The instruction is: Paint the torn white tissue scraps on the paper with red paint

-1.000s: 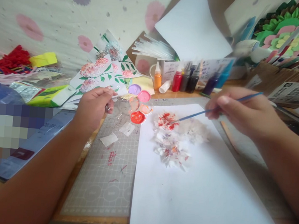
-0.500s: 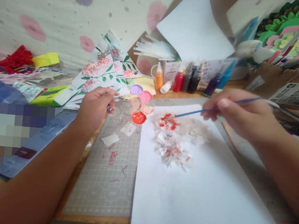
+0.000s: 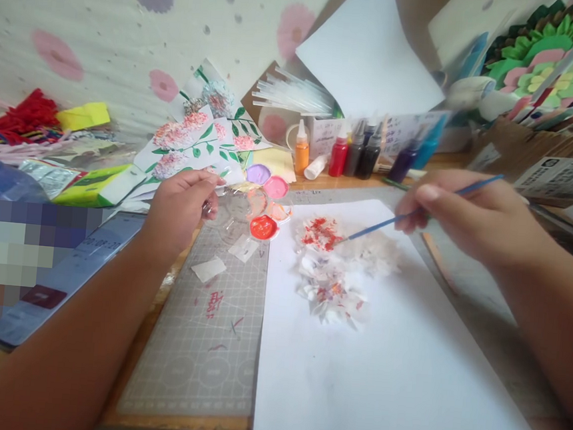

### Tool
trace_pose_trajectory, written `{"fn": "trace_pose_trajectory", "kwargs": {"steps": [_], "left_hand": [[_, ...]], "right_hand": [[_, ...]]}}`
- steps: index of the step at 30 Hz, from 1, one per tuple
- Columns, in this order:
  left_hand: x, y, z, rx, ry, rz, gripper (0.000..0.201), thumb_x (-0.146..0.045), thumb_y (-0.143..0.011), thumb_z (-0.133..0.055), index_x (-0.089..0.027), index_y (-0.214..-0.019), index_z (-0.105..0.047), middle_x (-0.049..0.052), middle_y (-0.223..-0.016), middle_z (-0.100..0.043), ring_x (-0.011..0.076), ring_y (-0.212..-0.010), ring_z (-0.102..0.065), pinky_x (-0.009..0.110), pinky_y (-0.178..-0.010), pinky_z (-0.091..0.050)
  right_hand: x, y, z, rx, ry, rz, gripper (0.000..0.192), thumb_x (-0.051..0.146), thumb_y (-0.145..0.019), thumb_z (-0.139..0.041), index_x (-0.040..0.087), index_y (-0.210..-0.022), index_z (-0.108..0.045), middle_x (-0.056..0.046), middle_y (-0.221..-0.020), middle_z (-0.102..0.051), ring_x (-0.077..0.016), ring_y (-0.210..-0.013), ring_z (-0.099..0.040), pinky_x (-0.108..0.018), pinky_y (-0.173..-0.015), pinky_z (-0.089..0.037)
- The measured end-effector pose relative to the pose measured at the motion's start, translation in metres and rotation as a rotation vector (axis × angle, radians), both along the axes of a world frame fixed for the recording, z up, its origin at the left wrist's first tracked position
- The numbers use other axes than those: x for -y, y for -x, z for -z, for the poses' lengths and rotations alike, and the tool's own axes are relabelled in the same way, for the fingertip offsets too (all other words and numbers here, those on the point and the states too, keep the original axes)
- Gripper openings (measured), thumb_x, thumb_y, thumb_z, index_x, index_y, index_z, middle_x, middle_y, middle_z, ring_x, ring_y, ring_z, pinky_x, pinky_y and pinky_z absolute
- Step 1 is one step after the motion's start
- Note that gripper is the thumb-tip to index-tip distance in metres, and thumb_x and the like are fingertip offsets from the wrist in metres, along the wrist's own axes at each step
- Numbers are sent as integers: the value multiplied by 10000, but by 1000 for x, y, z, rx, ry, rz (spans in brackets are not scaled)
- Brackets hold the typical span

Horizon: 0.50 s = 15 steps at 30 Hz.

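Observation:
My right hand (image 3: 452, 213) is closed around a blue paintbrush (image 3: 376, 227). The brush tip touches the lower right of a red-daubed tissue flower (image 3: 321, 233) on a white sheet of paper (image 3: 352, 381). Two more crumpled white tissue clusters lie against it: one (image 3: 333, 289) below with orange and purple specks, one (image 3: 376, 253) paler at the right. My left hand (image 3: 188, 196) pinches the edge of a clear plastic palette (image 3: 234, 214), whose round wells hold red paint (image 3: 264, 226), pink paint (image 3: 275, 187) and purple paint (image 3: 257, 173).
Under the paper lies a grey cutting mat (image 3: 194, 347) with small white paper scraps (image 3: 209, 269). Several paint bottles (image 3: 338, 156) line the back. Painted flower pictures (image 3: 188, 136) lean behind my left hand. A phone (image 3: 70, 276) lies at left; a cardboard box (image 3: 562, 159) stands at right.
The brush tip has moved right and slightly down across the red-daubed flower. My right hand has shifted a little to the right with it. The left hand keeps its pinch on the palette.

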<state>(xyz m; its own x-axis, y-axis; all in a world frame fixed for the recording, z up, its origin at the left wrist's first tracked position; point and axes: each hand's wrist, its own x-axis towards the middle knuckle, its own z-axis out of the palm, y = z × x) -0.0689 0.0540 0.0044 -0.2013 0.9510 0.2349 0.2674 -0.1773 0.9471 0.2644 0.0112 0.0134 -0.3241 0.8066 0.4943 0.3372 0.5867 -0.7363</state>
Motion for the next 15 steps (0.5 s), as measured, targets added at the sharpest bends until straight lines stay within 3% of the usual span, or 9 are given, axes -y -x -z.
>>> {"fn": "trace_pose_trajectory", "kwargs": {"steps": [2, 6, 10, 15], "left_hand": [[-1, 1, 1, -1, -5, -5, 96, -232, -735, -579, -162, -670, -574, -42, -435, -468, 75, -394, -415, 191, -388, -338], [-1, 1, 2, 0, -15, -4, 78, -217, -742, -575, -158, -692, -585, -46, -440, -475, 69, -385, -406, 190, -388, -351], [0, 0, 1, 11, 5, 3, 71, -199, -752, -562, -149, -712, -593, -46, -442, -476, 67, -383, -409, 186, -385, -346], [1, -3, 0, 22, -8, 6, 82, -181, -766, -549, -138, -702, -577, -45, -423, -471, 65, -371, -406, 184, -383, -334]], "right_hand": [[-1, 1, 0, 73, -14, -2, 370, 416, -850, -515, 143, -627, -629, -33, -560, -604, -67, -506, -523, -185, -475, -422], [-2, -2, 1, -30, 12, 32, 357, 432, -842, -523, 146, -653, -624, -28, -569, -608, -83, -517, -544, -199, -474, -425], [-2, -3, 1, 6, 33, 23, 356, 423, -839, -534, 132, -656, -630, -37, -566, -606, -75, -509, -538, -197, -473, -420], [-1, 9, 6, -271, 68, 28, 313, 428, -814, -567, 141, -693, -599, -32, -608, -613, -93, -518, -560, -212, -442, -395]]}}
